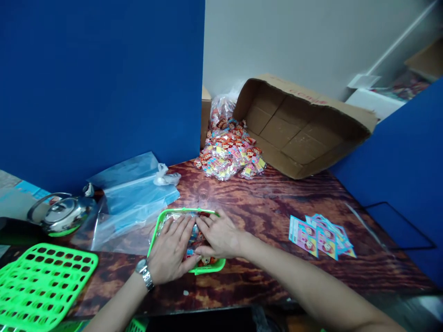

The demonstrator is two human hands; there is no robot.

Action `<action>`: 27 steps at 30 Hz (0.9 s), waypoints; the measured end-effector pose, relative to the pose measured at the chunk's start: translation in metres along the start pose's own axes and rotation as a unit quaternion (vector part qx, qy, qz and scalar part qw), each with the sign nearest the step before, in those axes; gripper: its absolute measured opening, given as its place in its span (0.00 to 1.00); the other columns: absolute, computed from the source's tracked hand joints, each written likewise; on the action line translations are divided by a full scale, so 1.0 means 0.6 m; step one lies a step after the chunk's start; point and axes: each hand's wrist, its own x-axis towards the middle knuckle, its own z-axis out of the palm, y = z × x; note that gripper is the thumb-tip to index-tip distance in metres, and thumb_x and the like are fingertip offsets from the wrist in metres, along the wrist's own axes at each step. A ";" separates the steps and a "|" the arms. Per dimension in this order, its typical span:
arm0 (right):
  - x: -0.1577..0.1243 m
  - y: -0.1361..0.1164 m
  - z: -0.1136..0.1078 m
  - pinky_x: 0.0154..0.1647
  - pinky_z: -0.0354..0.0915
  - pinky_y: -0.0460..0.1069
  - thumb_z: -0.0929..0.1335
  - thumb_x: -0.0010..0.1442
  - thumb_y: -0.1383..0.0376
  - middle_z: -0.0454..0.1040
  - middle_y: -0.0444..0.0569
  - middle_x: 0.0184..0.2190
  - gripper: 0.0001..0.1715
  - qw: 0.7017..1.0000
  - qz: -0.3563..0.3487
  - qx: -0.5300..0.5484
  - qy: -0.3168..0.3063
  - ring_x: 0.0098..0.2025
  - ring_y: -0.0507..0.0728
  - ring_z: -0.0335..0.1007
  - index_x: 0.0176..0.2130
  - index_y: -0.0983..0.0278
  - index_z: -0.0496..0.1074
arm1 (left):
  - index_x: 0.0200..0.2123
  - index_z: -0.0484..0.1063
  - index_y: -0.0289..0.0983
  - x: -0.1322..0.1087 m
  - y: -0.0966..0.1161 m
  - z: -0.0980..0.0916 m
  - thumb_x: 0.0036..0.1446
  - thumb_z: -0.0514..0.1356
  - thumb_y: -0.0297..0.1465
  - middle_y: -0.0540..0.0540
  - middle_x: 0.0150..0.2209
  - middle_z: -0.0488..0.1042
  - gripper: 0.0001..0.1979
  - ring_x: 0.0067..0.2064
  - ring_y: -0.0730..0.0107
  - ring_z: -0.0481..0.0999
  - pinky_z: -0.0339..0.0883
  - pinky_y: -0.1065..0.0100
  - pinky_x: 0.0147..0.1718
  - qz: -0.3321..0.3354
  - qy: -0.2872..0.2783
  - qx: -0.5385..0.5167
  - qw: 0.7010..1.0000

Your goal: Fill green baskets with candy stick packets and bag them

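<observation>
Red lettering [308,96] on cardboard box [301,127], seemingly too blurred to read.

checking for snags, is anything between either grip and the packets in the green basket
Nothing visible: the left grip and right grip both reach over the green plastic basket's rim and appear to rest directly on the plastic-wrapped packets.

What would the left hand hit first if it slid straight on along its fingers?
From the left hand, most likely the far rim of the green basket, just past the fingertips. Depth is unclear: if the hand sits higher than the rim, it might pass over it.
</observation>
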 end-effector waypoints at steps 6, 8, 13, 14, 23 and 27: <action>0.005 0.006 -0.015 0.49 0.55 0.62 0.62 0.54 0.39 0.69 0.65 0.47 0.46 1.000 -0.004 -0.012 0.012 0.47 0.67 0.64 0.56 0.72 0.60 | 0.63 0.49 0.30 -0.006 0.000 0.004 0.58 0.49 0.50 0.35 0.61 0.60 0.39 0.61 0.52 0.58 0.48 0.51 0.58 0.002 0.026 0.012 1.000; 0.003 0.005 -0.005 0.49 0.56 0.62 0.61 0.53 0.38 0.68 0.65 0.48 0.47 0.999 0.002 -0.027 0.027 0.48 0.67 0.63 0.56 0.71 0.60 | 0.63 0.50 0.31 -0.007 -0.001 0.006 0.57 0.49 0.51 0.36 0.61 0.60 0.39 0.61 0.52 0.58 0.48 0.51 0.58 0.005 0.034 0.017 0.999; -0.002 0.007 0.000 0.50 0.56 0.64 0.59 0.52 0.36 0.68 0.67 0.50 0.52 1.000 0.009 0.010 0.008 0.49 0.68 0.64 0.58 0.73 0.58 | 0.64 0.49 0.32 -0.007 -0.004 0.011 0.57 0.50 0.51 0.38 0.62 0.58 0.39 0.62 0.54 0.57 0.46 0.54 0.59 0.022 0.059 0.044 0.997; -0.003 0.012 -0.007 0.50 0.57 0.64 0.59 0.52 0.35 0.69 0.65 0.49 0.52 1.000 0.002 0.025 0.002 0.47 0.68 0.66 0.58 0.72 0.58 | 0.64 0.48 0.31 -0.007 -0.005 0.012 0.57 0.50 0.51 0.38 0.62 0.58 0.39 0.62 0.54 0.56 0.46 0.54 0.59 0.025 0.067 0.053 0.996; 0.105 0.245 -0.029 0.53 0.58 0.56 0.59 0.62 0.50 0.65 0.55 0.54 0.32 0.962 0.219 0.125 0.103 0.55 0.62 0.61 0.61 0.57 0.57 | 0.59 0.60 0.31 0.000 -0.016 0.021 0.53 0.52 0.53 0.40 0.57 0.67 0.39 0.59 0.55 0.61 0.46 0.57 0.58 0.061 0.136 0.124 0.981; 0.165 0.338 0.009 0.57 0.41 0.72 0.61 0.58 0.45 0.33 0.49 0.68 0.41 0.929 0.361 0.086 0.005 0.66 0.74 0.28 0.65 0.48 0.44 | 0.58 0.62 0.34 0.002 -0.034 0.019 0.55 0.53 0.50 0.44 0.54 0.70 0.34 0.56 0.59 0.64 0.49 0.60 0.57 0.084 0.135 0.147 0.976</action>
